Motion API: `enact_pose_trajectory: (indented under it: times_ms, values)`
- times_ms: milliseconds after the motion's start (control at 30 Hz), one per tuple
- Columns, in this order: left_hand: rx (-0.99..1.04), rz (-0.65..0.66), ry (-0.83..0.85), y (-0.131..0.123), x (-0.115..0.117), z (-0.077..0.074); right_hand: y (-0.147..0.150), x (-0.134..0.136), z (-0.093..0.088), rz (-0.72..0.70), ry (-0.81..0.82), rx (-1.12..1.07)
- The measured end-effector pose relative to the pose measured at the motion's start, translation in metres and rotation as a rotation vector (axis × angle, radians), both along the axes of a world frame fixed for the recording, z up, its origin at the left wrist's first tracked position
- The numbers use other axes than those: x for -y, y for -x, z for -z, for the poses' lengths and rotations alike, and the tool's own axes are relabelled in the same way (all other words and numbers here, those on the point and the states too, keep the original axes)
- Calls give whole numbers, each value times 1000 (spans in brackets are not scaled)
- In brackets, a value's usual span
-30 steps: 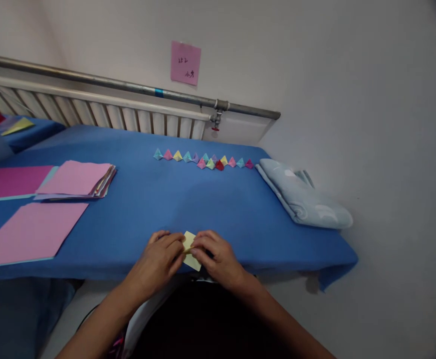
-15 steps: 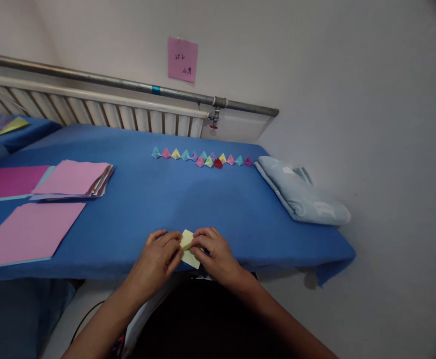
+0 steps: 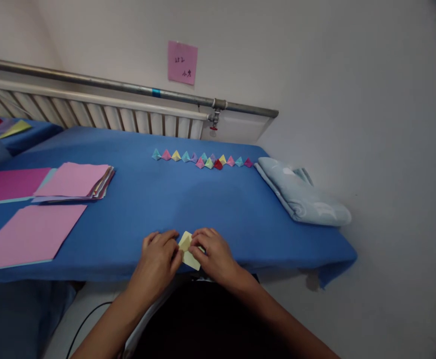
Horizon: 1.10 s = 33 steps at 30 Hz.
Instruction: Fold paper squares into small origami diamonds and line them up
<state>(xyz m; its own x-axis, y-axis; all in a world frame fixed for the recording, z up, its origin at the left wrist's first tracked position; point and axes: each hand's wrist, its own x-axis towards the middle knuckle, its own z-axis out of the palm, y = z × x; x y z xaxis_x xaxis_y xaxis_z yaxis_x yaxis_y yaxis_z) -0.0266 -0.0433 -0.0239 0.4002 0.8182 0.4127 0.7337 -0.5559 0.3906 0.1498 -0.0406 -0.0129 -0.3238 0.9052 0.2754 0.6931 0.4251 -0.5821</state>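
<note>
A small folded piece of yellow origami paper [image 3: 191, 260] lies at the table's near edge, between my two hands. Thumb and fingers of my right hand [image 3: 215, 253] pinch a raised flap of it on the right side. My left hand [image 3: 158, 257] is at the paper's left edge, its thumb and fingertips closed in on that side. Part of the paper is hidden behind the fingers. Farther back stands a row of small folded paper pieces [image 3: 209, 163] in several colours, each with a pointed top.
A blue cloth [image 3: 135, 199] covers the table. Pink sheets [image 3: 31, 237] and a paper stack [image 3: 74, 179] lie at the left. A folded light-blue blanket [image 3: 304, 197] sits at the right end. Behind run a radiator [image 3: 128, 117] and a metal pipe [image 3: 109, 85].
My left fingers have shifted slightly left, uncovering more of the yellow paper. The right hand stays on its flap, which looks more lifted now.
</note>
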Motion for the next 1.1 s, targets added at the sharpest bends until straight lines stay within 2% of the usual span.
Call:
enact_pose_trajectory:
  times_ms: [400, 567, 800, 1100]
  values:
    - [-48, -127, 56, 1, -4, -1, 6, -1, 2, 76, 7, 14]
    - [-36, -127, 33, 1, -5, 0, 8, 1, 1, 109, 6, 43]
    - [-46, -159, 129, 0, -5, -1, 8, 2, 2, 113, 11, 65]
    - [-29, -154, 72, 1, -6, 5, 8, -1, 5, 136, 21, 34]
